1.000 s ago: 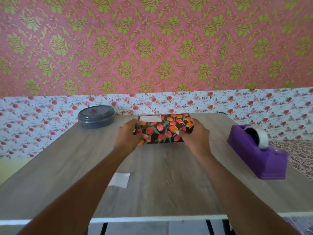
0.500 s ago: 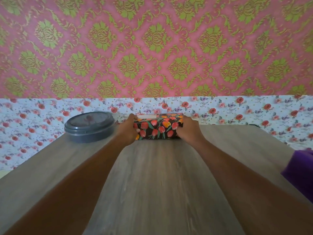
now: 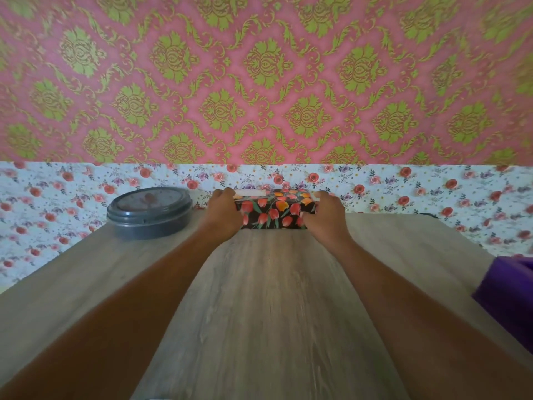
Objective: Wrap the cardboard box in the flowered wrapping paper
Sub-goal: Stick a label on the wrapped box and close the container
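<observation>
A pink and green patterned wall rises behind the wood-grain counter, with a floral strip below it. My left hand and right hand clamp the two ends of the box, fingers curled over its top edges, at the counter's far edge. I judge I hold it so to pin the end folds of the flowered wrapping paper. A pale strip, perhaps tape, shows on top. A lidded grey container sits left; a purple object right. I can read no writing anywhere.
</observation>
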The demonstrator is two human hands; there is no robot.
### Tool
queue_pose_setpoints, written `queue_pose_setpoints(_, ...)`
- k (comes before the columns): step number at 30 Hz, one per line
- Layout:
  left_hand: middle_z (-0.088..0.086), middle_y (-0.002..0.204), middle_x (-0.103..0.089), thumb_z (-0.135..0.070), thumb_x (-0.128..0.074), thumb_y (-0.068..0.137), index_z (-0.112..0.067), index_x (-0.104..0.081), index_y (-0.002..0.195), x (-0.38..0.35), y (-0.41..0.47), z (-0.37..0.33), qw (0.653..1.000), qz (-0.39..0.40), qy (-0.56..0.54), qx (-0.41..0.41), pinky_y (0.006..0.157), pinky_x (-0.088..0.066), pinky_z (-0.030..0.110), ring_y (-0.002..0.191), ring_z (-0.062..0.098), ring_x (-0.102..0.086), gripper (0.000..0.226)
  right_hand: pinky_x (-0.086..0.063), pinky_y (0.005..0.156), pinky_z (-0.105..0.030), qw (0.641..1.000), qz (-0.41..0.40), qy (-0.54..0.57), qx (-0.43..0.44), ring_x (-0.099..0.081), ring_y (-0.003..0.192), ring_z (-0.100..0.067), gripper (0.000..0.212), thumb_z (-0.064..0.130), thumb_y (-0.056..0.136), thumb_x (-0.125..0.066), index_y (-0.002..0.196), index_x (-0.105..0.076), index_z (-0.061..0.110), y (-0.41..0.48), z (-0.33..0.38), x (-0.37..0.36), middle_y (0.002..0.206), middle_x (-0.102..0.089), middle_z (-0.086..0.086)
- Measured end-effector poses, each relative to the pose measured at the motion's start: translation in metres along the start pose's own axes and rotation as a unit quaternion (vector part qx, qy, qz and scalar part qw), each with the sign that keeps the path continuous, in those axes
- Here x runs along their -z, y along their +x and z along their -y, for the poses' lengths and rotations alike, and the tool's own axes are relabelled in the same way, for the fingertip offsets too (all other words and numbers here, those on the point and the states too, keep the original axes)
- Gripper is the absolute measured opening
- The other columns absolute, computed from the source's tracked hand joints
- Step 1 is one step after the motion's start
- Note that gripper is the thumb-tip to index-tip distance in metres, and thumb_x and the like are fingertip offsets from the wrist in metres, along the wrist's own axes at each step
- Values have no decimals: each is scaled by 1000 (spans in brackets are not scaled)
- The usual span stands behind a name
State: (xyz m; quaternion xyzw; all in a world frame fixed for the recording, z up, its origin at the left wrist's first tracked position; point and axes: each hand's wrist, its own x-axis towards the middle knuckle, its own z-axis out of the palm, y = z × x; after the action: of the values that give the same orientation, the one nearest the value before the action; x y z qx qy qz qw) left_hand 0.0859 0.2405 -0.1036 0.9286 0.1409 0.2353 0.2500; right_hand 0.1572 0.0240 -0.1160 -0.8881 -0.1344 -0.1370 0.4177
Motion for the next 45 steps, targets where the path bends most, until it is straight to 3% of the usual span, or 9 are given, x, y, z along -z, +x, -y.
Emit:
queue_pose_setpoints(6, -4, 120, -66, -18, -71, 92, -13, -62, 120, 45, -79, -25, 991, -1, -130, -37, 85, -46, 22, 109, 12, -61, 30, -40, 51, -6, 982, -46, 179, -35, -63, 78, -5, 26, 16, 88, -74, 113, -67, 17, -78, 48, 44, 103, -69, 0)
queue_pose_setpoints(11, -5, 110, -69, -19, -77, 89, -19, -66, 103, 85, -164, -32, 990, 42, -115, -66, 81, -48, 15, 99, 10, -65, 18, -59, 91, -45, 964, 28, 250, -83, -70, 95, -20, 19, 12, 79, -73, 97, -73, 17, -169, 84, 65, 96, -73, -1)
queue_pose_setpoints(14, -2, 109, -67, -25, -78, 88, -19, -67, 107, 108, -220, -24, 994, 89, -54, -41, 82, -48, 23, 95, 13, -62, 22, -61, 84, -42, 970, 77, 217, -72, -72, 87, -18, 15, 12, 81, -74, 95, -74, 16, -227, 91, 65, 92, -75, -1)
queue_pose_setpoints(18, 9, 122, -56, -35, -79, 85, -21, -67, 113, 127, -275, 3, 988, 146, 24, 43, 95, -45, 30, 114, 26, -56, 33, -42, 61, -4, 979, 147, 140, -28, -62, 76, 0, 22, 16, 83, -76, 105, -76, 17, -286, 96, 55, 83, -69, 10)
queue_pose_setpoints(23, 7, 120, -43, -61, -74, 79, -27, -63, 114, 121, -319, 20, 980, 147, 94, 93, 100, -39, 40, 119, 30, -42, 50, -47, 100, -33, 964, 249, -35, 83, -57, 117, -25, 46, 16, 96, -63, 142, -60, 19, -322, 105, 38, 128, -59, -9)
queue_pose_setpoints(30, 11, 119, -65, -28, -80, 85, -11, -76, 110, 105, -337, 14, 997, 41, -13, 65, 98, -46, 43, 115, 31, -57, 30, -35, 101, -45, 958, 253, -101, 93, -43, 128, -32, 34, 17, 103, -53, 133, -66, 25, -319, 114, 23, 139, -46, -7)
queue_pose_setpoints(36, 3, 76, -69, -2, -71, 85, -16, -79, 79, 108, -342, 15, 994, -35, -80, 66, 50, -35, 12, 64, 11, -57, 17, -51, 90, -48, 968, 237, -21, 76, -60, 101, -28, 10, 14, 93, -70, 90, -77, 21, -314, 118, 21, 99, -65, -4)
queue_pose_setpoints(40, -4, 76, -73, -4, -75, 85, -22, -79, 84, 117, -330, 12, 976, -64, -180, 106, 62, -52, 26, 71, 12, -66, 18, -52, 74, -23, 972, 196, 110, 68, -63, 85, -12, 22, 13, 85, -81, 72, -69, 27, -306, 124, 25, 90, -69, 6)
queue_pose_setpoints(45, 2, 82, -74, 1, -81, 79, -19, -78, 79, 110, -280, 13, 925, -88, -345, 135, 72, -63, 38, 80, 25, -74, 20, -58, 74, -26, 972, 144, 176, 57, -74, 81, -9, 22, 5, 75, -88, 62, -73, 15, -254, 123, 17, 90, -79, -2)
